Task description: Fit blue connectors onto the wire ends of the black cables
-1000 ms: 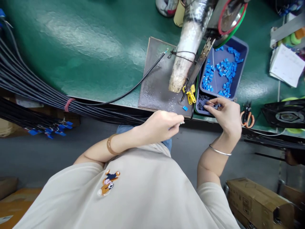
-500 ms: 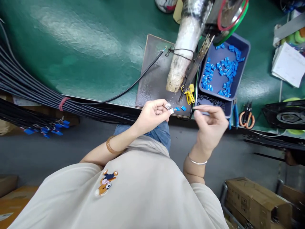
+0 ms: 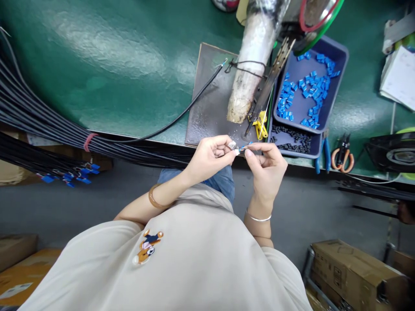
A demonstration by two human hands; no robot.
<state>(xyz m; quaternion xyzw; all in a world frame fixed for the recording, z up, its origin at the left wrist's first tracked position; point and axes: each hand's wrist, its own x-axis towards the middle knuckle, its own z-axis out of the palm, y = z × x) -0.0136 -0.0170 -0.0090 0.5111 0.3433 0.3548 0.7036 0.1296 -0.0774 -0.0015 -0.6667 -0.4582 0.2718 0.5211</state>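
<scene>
My left hand (image 3: 212, 157) is closed in a pinch at the board's front edge. White coverings show at its thumb and index fingertips. Thin blue and pale wire ends (image 3: 241, 149) stick out between them toward the right. My right hand (image 3: 266, 166) is closed too, thumb and index fingertip meeting those wire ends; whatever small thing it pinches is hidden. Just beyond the fingertips lies the dark board (image 3: 207, 112), with yellow snips (image 3: 260, 125) on its right side. A loose black cable (image 3: 181, 121) with a stripped end crosses the board.
A bin (image 3: 340, 65) of blue connectors overlaps another bin (image 3: 316, 151) of small black parts. Blue-handled pliers (image 3: 327, 153) and orange-handled cutters (image 3: 343, 157) lie right. A wrapped tube (image 3: 248, 77) overhangs the board. Bundled black cables (image 3: 48, 125) run along the left.
My right hand has moved left from beside the bins to the wire ends at my left fingertips. The left hand keeps its pinch. The whole view has shifted slightly.
</scene>
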